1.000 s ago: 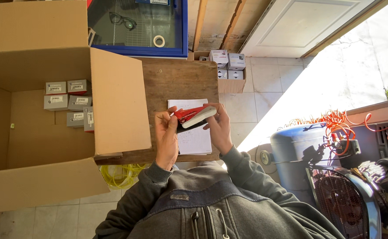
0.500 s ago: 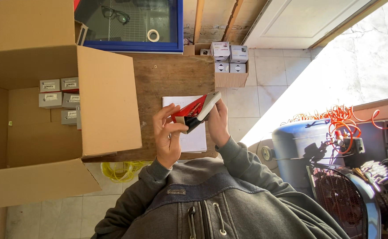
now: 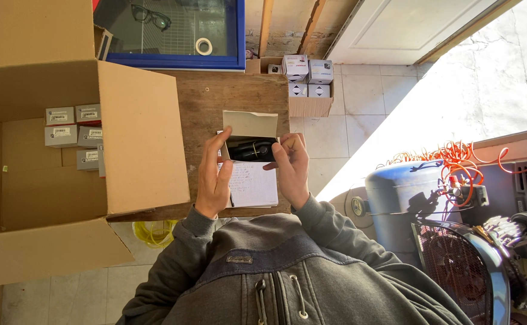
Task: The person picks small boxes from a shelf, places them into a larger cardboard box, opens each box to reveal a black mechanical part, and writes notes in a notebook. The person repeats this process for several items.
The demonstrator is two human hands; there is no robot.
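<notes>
Both hands hold a small cardboard box (image 3: 251, 124) above the wooden table (image 3: 233, 96). Its lid flap is lifted away from me, and a dark object (image 3: 250, 150) lies inside. My left hand (image 3: 214, 174) grips the box's left side, thumb and fingers against the wall. My right hand (image 3: 290, 168) grips the right side, thumb on the open front edge. Under the hands a white sheet of paper (image 3: 253, 186) with handwriting lies on the table, a pen beside it.
A large open cardboard carton (image 3: 137, 132) at left holds several small grey boxes (image 3: 74, 129). A smaller carton (image 3: 308, 90) of small boxes stands at the table's far right corner. A blue-framed glass case (image 3: 173, 36) is behind. A blue tank (image 3: 408, 192), orange hose and fan stand at right.
The small box, earlier held shut and tilted with its red and white face showing, now sits level with its lid flap open and the dark contents showing. The head camera has moved closer.
</notes>
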